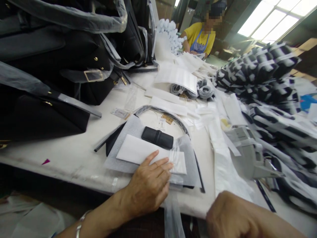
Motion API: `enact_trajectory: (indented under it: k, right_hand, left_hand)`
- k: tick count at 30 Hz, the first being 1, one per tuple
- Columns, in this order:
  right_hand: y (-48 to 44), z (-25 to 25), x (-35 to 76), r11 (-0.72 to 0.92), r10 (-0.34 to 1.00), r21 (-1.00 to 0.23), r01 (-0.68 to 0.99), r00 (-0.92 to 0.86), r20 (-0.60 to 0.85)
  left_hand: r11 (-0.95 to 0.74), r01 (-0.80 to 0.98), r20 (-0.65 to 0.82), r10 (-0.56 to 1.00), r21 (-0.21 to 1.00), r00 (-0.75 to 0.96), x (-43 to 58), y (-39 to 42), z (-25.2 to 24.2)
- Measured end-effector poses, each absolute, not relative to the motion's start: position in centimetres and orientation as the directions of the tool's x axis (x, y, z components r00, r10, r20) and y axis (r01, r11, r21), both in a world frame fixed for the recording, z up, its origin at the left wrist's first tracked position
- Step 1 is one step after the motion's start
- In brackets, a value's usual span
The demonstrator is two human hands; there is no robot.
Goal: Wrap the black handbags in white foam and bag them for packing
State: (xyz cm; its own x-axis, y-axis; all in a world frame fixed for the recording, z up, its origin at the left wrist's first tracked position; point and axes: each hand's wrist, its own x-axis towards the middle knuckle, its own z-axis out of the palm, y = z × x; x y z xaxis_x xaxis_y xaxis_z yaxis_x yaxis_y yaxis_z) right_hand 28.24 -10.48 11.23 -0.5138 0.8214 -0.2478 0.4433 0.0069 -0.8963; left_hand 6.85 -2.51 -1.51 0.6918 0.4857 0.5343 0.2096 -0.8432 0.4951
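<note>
My left hand [151, 183] lies flat with fingers stretched over a folded white foam sheet [131, 150] and the end of a clear plastic strip [174, 211], which hangs over the table edge. Just beyond the fingertips a small black roll-shaped case [158, 137] with a band round its middle rests on the foam. Under these is a grey-white wrapping sheet [115, 163] on a flat black bag, whose wrapped handle [173, 118] arches away from me. Low on the right, my right hand [229, 216] is blurred and curled like a fist; whatever it holds is hidden.
Black handbags [56, 56] with gold fittings crowd the left. A grey tape dispenser [247, 153] stands right, before heaped black-and-white wrapped pieces [260, 69]. White sheets [177, 77] and coiled grey straps [205, 91] lie farther back. A person in a yellow shirt [194, 34] works beyond the table.
</note>
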Motion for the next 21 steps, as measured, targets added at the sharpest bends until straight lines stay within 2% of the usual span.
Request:
enact_trajectory:
  k: [2,4,5,7,9,12,17,21]
  right_hand:
    - [-11.1,10.0,28.1,0.092,0.924,-0.761,0.642,-0.341,-0.176]
    - [-11.2,8.2,28.0,0.246,0.961,-0.542,0.804,-0.274,0.029]
    - [-11.1,7.1,27.8,0.311,0.950,-0.413,0.856,-0.283,0.129]
    - [-10.9,5.3,27.5,0.412,0.903,-0.207,0.887,-0.368,0.222]
    - [-10.8,3.8,27.0,0.459,0.872,-0.125,0.880,-0.420,0.251]
    - [-10.5,2.7,26.7,0.494,0.845,-0.150,0.856,-0.434,0.312]
    - [-10.1,3.5,26.5,0.546,0.812,-0.285,0.788,-0.414,0.411]
    - [-8.3,5.8,26.6,0.422,0.852,-0.398,0.815,-0.205,0.482]
  left_hand:
    - [-0.842,0.204,0.506,0.474,0.499,0.721,6.6,-2.4,-1.7]
    - [-0.846,0.205,0.491,0.464,0.491,0.737,6.5,-2.4,-1.9]
    - [-0.851,0.208,0.488,0.458,0.482,0.743,6.5,-2.4,-2.0]
    - [-0.862,0.210,0.489,0.445,0.462,0.750,6.5,-2.3,-2.2]
    - [-0.871,0.210,0.496,0.435,0.445,0.752,6.5,-2.3,-2.4]
    - [-0.879,0.210,0.508,0.426,0.428,0.749,6.6,-2.3,-2.6]
    - [-0.880,0.236,0.534,0.443,0.411,0.720,6.8,-2.3,-2.6]
    - [-0.885,0.244,0.522,0.435,0.396,0.733,6.8,-2.3,-2.5]
